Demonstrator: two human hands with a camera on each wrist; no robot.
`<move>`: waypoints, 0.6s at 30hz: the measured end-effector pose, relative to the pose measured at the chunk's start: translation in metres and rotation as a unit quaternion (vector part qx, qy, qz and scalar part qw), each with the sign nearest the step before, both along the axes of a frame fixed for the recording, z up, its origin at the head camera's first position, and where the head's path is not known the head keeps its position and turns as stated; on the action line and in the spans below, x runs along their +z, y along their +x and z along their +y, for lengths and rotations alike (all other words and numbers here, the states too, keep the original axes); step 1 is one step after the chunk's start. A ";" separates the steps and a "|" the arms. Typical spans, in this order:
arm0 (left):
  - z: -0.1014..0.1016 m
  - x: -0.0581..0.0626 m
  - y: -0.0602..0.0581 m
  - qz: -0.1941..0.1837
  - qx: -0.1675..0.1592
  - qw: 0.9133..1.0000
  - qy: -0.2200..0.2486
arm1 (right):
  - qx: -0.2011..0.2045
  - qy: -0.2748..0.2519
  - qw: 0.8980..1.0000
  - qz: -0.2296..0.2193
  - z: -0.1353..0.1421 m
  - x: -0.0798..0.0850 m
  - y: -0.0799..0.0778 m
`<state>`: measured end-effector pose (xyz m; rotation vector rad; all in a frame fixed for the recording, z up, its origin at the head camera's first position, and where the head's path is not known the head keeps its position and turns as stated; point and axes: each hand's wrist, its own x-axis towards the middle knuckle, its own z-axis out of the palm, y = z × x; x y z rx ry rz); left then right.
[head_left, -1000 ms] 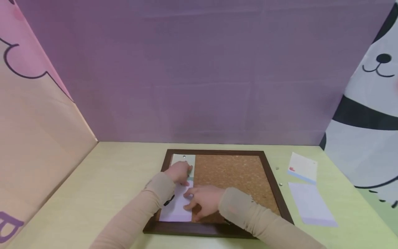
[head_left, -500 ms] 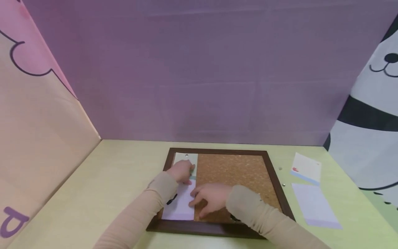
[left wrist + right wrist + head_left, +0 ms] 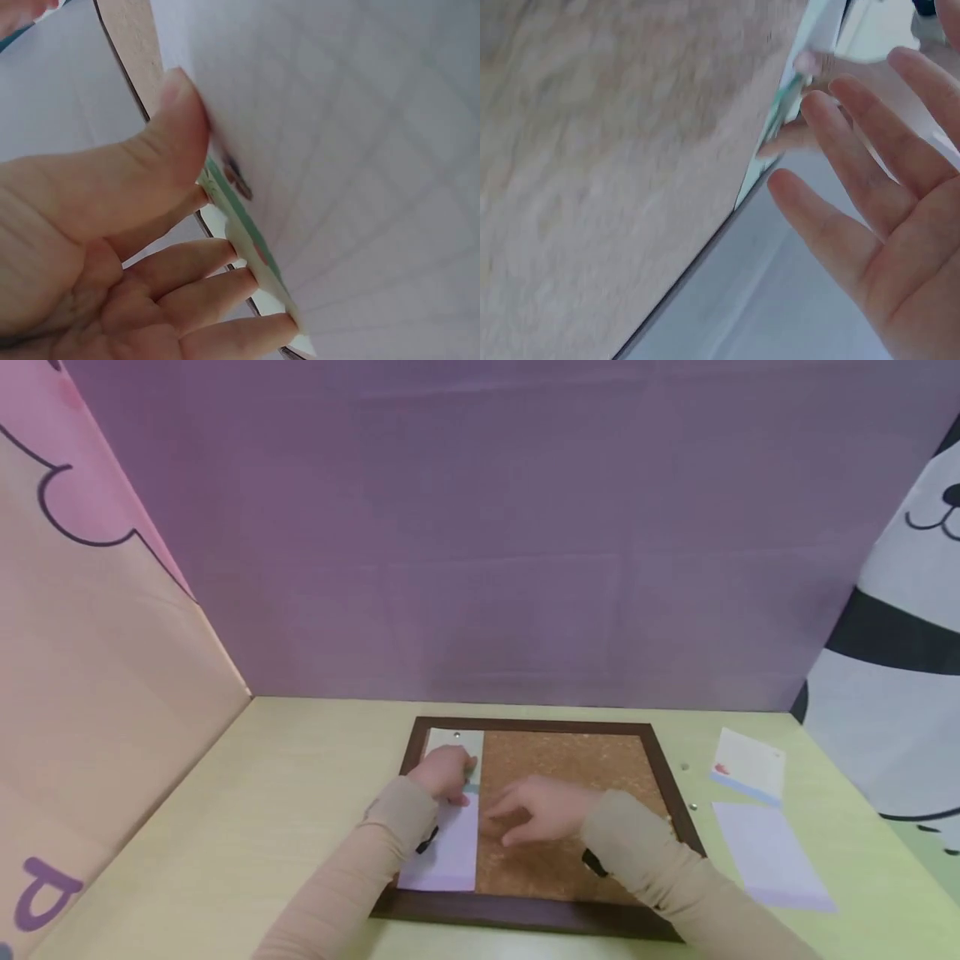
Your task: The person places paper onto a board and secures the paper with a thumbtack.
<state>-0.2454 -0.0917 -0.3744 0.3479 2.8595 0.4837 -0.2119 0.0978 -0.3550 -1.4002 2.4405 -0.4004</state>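
Dark-framed rectangular brown cork board (image 3: 573,760), lower centre of frame; lilac rectangular paper sheet (image 3: 444,864) along its left side, long axis near-vertical. Right hand (image 3: 551,810) loosely spread, just right of sheet, apart; left hand (image 3: 444,772) nearer, fingers extended, touching sheet's upper end.

One purple character (image 3: 54,876) is legible in the head view, printed low on the pale left wall panel (image 3: 112,710), its slanted form resembling a "d" or a "P", which of the two cannot be determined from this angle.
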 end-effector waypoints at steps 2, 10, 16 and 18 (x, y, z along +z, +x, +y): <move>0.001 -0.001 0.000 0.002 -0.005 1.000 -0.005 | -0.013 0.000 1.000 0.000 0.008 0.002 -0.003; 0.002 -0.001 0.002 -0.007 0.001 1.000 -0.001 | -0.097 -0.012 0.994 -0.047 0.046 0.014 -0.010; 0.001 0.000 0.003 -0.012 0.008 1.000 0.006 | -0.147 -0.005 0.989 -0.017 0.084 0.025 -0.019; 0.001 0.000 0.004 -0.011 0.008 1.000 0.007 | -0.170 -0.003 0.985 -0.010 0.097 0.028 -0.022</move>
